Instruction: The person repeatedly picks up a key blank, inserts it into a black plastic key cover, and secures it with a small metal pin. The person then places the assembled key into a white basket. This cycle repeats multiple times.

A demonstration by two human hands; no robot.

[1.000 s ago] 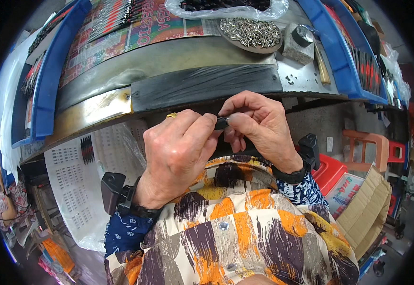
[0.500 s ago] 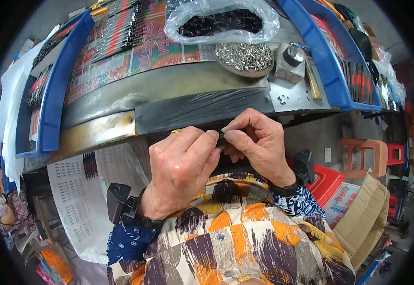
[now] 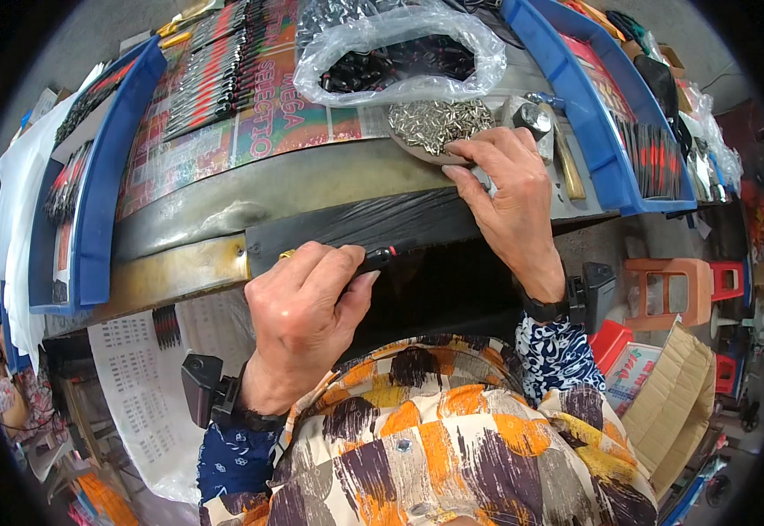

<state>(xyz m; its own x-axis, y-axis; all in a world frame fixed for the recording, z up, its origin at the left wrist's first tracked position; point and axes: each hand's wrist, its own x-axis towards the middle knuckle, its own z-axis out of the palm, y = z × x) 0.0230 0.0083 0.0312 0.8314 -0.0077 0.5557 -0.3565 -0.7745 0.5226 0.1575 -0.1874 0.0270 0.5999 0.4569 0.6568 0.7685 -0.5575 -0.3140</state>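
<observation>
Black rod [image 3: 382,257], slim, glossy

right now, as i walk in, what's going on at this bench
A person is working with two bare hands. The left hand has a slim black-and-red piece in its grip, at the bench's front edge. The right hand is at the near rim of a round dish of small silver metal pieces; whether it holds one is unclear. Beyond the dish sits an open clear plastic bag of dark pieces.
</observation>
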